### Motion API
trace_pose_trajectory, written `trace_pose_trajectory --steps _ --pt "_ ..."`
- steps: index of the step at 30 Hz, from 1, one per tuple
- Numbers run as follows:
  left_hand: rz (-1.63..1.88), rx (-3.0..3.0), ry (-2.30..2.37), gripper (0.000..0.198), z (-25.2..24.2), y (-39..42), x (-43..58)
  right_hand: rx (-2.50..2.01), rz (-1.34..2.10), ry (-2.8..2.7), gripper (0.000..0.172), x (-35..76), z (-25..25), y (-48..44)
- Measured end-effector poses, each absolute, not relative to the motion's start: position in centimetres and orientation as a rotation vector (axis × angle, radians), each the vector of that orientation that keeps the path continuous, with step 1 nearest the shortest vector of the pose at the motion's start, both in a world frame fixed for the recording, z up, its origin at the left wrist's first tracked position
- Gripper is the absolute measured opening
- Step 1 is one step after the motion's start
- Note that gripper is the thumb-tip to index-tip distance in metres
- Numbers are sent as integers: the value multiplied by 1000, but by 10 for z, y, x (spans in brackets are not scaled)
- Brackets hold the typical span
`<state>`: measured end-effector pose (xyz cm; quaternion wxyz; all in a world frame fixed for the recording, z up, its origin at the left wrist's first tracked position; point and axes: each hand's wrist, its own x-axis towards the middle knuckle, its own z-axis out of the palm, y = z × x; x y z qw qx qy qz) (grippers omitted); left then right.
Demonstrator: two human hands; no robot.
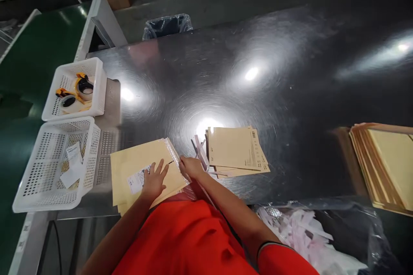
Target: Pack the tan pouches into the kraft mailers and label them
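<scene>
Red shirt lies nearest; beyond it, the right hand pinches the bubble-lined flap of a labelled kraft mailer on the black table, while the left hand spreads flat, fingers apart, presumably steadying it. Loose strips and stacked mailers sit alongside, likely for reach.

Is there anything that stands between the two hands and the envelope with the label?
Nothing visible does. The left hand lies spread on the envelope, and the right hand is at its shiny edge. Loose strips lie to the side.
</scene>
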<state>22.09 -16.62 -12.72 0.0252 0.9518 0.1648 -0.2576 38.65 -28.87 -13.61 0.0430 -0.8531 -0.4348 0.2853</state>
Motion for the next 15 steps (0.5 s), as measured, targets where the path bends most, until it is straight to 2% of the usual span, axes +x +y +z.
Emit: trace_pose_trajectory --steps 8,15 --pt "-705 2988 513 90 -137 -171 218 -2484 849 -1579 38 348 -140 -276" --pt "-699 2891 820 90 -136 -157 228 -2291 852 -1873 34 377 -156 -220"
